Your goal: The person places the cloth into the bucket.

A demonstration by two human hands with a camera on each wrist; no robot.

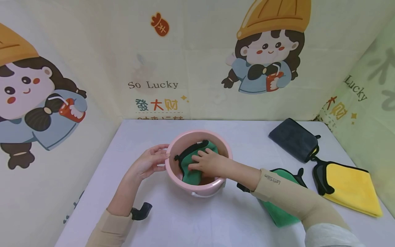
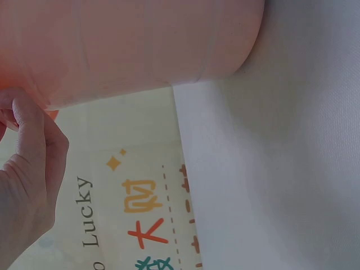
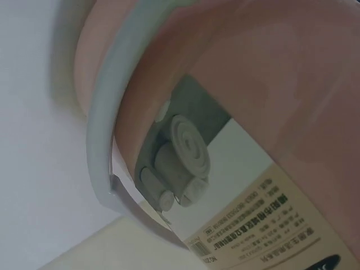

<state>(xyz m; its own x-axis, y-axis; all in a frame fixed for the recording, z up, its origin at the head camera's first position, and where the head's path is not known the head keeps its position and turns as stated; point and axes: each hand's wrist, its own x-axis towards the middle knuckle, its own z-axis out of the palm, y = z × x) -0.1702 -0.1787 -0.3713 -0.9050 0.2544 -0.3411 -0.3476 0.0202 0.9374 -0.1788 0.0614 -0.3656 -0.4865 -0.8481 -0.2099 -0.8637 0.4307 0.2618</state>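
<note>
A pink bucket (image 1: 199, 132) stands on the white table. Its left rim is gripped by my left hand (image 1: 150, 161), the thumb at the lip and the fingers along the outer side. In the left wrist view, the left hand's bent fingers (image 2: 31, 129) meet the bucket's edge. Inside the bucket lies a green towel (image 1: 189, 173) with black edging. My right hand (image 1: 210, 163) reaches in over the right rim and rests on this towel, fingers spread across it. The right wrist view has only the bucket's wall (image 3: 281, 84), its printed label (image 3: 247, 185) and grey handle (image 3: 104, 124).
Right of the bucket, another green towel (image 1: 279, 211) lies partly under my right forearm. Farther right are a folded yellow towel (image 1: 351, 185) and a dark grey one (image 1: 291, 140), both with black trim. A printed cloth backdrop (image 1: 203, 68) rises behind the table (image 1: 197, 223).
</note>
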